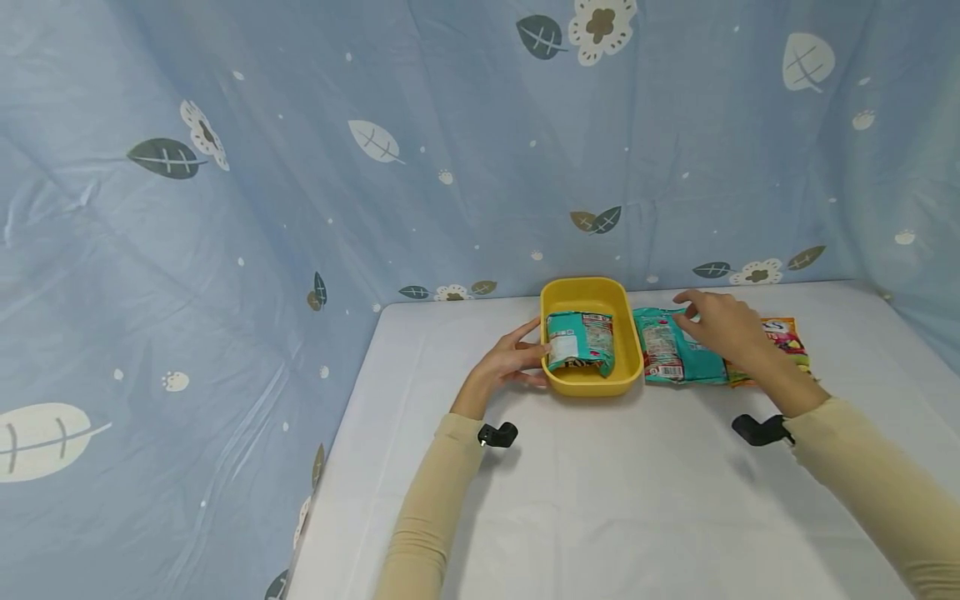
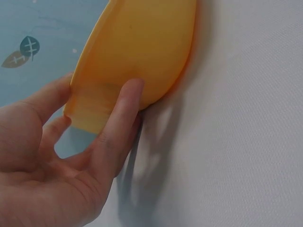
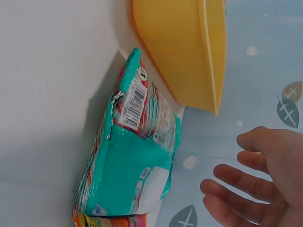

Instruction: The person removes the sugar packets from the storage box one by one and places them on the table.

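A yellow plastic bin [image 1: 592, 388] stands near the back of the table with a teal snack packet [image 1: 579, 340] lying inside. At its left side my left hand [image 1: 510, 360] holds the wall, one digit at the rim and other fingers against the outside, as the left wrist view [image 2: 71, 161] shows. To the right of the bin lies a second teal packet [image 1: 667, 350], its barcode visible in the right wrist view. My right hand [image 1: 723, 325] hovers above it, fingers loosely bent and nothing between them. An orange, red and green packet [image 1: 786, 337] lies partly behind that hand.
A white cloth covers the table [image 1: 600, 500]. Blue patterned fabric [image 1: 480, 167] hangs right behind the bin and packets, and along the left edge. A black wrist mount [image 1: 498, 435] sticks out from each sleeve.
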`<action>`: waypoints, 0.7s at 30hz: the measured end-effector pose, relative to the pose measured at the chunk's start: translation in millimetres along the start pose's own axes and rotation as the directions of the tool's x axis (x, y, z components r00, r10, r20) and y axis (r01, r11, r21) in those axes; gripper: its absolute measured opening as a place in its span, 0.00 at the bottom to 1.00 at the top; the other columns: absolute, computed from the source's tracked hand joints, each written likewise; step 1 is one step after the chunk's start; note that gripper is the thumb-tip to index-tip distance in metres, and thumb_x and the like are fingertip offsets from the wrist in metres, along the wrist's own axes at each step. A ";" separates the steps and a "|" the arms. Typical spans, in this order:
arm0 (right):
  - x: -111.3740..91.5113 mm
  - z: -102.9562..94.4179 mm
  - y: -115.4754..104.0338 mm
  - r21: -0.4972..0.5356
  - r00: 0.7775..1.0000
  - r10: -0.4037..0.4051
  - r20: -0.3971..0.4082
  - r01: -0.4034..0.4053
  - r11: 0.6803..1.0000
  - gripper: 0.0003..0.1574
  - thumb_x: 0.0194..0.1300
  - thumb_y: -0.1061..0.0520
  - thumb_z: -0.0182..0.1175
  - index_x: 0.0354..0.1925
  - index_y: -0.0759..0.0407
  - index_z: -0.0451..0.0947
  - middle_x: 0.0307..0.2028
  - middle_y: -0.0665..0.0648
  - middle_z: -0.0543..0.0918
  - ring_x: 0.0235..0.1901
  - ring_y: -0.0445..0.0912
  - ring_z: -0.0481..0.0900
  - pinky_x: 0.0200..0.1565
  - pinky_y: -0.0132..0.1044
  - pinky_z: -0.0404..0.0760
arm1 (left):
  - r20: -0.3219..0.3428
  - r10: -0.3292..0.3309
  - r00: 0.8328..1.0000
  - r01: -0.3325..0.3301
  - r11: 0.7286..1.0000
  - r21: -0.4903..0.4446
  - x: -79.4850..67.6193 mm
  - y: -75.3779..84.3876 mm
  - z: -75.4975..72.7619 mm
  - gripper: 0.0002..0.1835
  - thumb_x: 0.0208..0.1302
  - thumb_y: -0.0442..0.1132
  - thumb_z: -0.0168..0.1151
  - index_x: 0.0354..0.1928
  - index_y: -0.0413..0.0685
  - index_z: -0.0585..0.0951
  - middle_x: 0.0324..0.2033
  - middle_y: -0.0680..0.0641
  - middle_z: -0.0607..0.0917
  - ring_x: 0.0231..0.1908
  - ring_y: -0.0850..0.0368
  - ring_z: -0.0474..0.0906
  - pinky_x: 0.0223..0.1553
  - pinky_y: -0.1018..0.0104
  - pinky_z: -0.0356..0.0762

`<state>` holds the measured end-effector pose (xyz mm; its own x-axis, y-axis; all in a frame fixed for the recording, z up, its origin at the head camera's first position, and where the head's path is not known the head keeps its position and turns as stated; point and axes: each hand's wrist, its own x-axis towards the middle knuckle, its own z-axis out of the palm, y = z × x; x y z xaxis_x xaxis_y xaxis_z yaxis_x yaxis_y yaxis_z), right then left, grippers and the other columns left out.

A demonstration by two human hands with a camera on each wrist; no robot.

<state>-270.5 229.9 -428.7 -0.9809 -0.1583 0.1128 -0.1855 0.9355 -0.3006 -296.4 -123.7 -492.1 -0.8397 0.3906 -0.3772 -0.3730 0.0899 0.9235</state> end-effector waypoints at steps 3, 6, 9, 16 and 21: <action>0.3 0.4 -2.9 0.002 1.000 -0.010 -0.001 0.010 1.000 0.26 0.68 0.52 0.60 0.59 0.64 0.73 0.44 0.69 0.84 0.28 0.53 0.81 0.24 0.42 0.86 | 0.003 0.002 1.000 -0.002 1.000 -0.001 -0.2 -0.5 0.0 0.38 0.69 0.37 0.61 0.74 0.74 0.59 0.60 0.36 0.73 0.49 0.44 0.83 0.45 0.44 0.87; 1.1 1.6 -6.0 0.004 1.000 -0.016 -0.007 0.016 1.000 0.26 0.68 0.52 0.60 0.59 0.64 0.73 0.43 0.68 0.85 0.29 0.53 0.82 0.24 0.42 0.86 | 0.007 0.006 1.000 -0.006 1.000 -0.007 -0.3 -0.4 -0.1 0.38 0.69 0.37 0.61 0.75 0.72 0.58 0.59 0.36 0.73 0.49 0.43 0.83 0.45 0.44 0.87; 2.0 3.7 -9.3 0.008 1.000 -0.021 -0.017 0.021 1.000 0.25 0.68 0.52 0.62 0.58 0.64 0.74 0.43 0.68 0.85 0.32 0.56 0.82 0.26 0.45 0.87 | 0.007 0.002 1.000 -0.002 1.000 -0.005 0.0 0.8 0.1 0.38 0.69 0.37 0.61 0.75 0.73 0.59 0.59 0.36 0.74 0.50 0.43 0.83 0.44 0.45 0.88; 5.7 8.7 -17.3 0.011 0.999 -0.035 -0.018 0.036 0.999 0.25 0.67 0.52 0.62 0.58 0.64 0.75 0.42 0.68 0.85 0.27 0.52 0.81 0.23 0.41 0.85 | 0.020 0.002 1.000 -0.001 1.000 -0.023 -1.0 2.6 -0.2 0.39 0.69 0.35 0.60 0.75 0.71 0.58 0.60 0.34 0.72 0.52 0.40 0.82 0.44 0.48 0.88; 7.2 9.5 -25.4 0.020 0.998 -0.065 -0.014 0.065 0.998 0.25 0.68 0.52 0.61 0.58 0.64 0.75 0.41 0.67 0.85 0.23 0.49 0.78 0.18 0.37 0.80 | 0.024 -0.008 1.000 0.009 0.999 -0.032 -0.8 2.4 -0.3 0.39 0.69 0.35 0.60 0.75 0.72 0.57 0.59 0.34 0.72 0.51 0.41 0.82 0.44 0.48 0.88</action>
<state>-273.4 201.9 -429.2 -0.9659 -0.2142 0.1453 -0.2501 0.9167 -0.3117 -296.7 -124.1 -489.6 -0.8271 0.4114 -0.3830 -0.3930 0.0641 0.9173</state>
